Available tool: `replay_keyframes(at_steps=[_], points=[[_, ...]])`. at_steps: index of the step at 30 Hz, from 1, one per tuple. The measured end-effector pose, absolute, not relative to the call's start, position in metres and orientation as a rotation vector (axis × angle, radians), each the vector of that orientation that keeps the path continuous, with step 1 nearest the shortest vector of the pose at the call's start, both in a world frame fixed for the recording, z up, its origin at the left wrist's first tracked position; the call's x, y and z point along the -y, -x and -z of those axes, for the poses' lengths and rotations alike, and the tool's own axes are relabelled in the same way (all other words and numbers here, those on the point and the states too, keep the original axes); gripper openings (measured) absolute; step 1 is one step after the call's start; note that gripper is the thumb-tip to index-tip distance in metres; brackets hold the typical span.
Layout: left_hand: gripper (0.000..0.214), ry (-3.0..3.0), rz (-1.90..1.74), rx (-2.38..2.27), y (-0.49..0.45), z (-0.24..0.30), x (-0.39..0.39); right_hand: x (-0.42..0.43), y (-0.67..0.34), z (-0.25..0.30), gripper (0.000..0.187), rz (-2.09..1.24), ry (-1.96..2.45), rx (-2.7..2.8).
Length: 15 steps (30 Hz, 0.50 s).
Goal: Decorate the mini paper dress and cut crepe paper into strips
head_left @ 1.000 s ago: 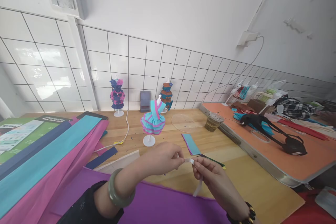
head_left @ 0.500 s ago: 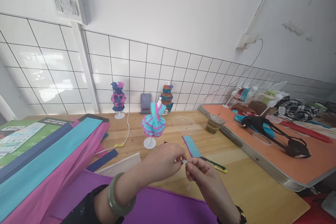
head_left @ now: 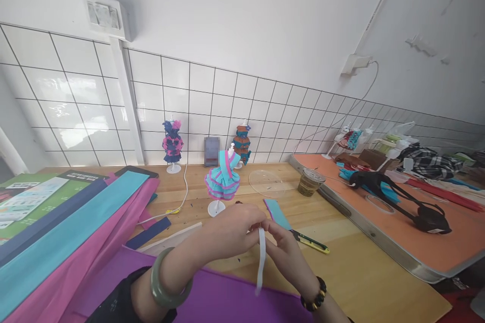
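Left hand [head_left: 242, 227] pinches white strip [head_left: 261, 262] near its top, at near centre; strip hangs over purple fabric [head_left: 223, 290]. Right hand [head_left: 286, 250] curled against left fingertips; can't tell if it grips too. Green printed sheet [head_left: 41, 212], far left: lettering too blurred to read. Yellow cable tag [head_left: 174, 211]: also illegible.

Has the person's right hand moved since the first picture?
Yes. Judged against the yellow-and-black tool lying beyond it, the right hand has shifted leftward, away from that tool and in close against the left hand.
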<state>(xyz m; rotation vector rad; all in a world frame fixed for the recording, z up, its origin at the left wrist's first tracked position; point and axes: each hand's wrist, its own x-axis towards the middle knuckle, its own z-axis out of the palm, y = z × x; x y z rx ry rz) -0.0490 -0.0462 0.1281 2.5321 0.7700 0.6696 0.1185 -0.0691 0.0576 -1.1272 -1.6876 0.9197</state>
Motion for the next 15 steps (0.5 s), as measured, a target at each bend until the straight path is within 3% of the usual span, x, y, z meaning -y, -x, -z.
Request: replay_keyframes(at_steps=[8, 15], points=[[0.025, -2.543, -0.847, -0.758, 0.052, -0.132, 0.044, 0.064, -0.119, -0.051, 0.027, -0.876, 1.134, 1.601], [0.019, -2.684, -0.849, -0.942, 0.050, -0.128, 0.039, 0.075, -0.116, -0.063, 0.036, -1.091, 1.143, 1.535]])
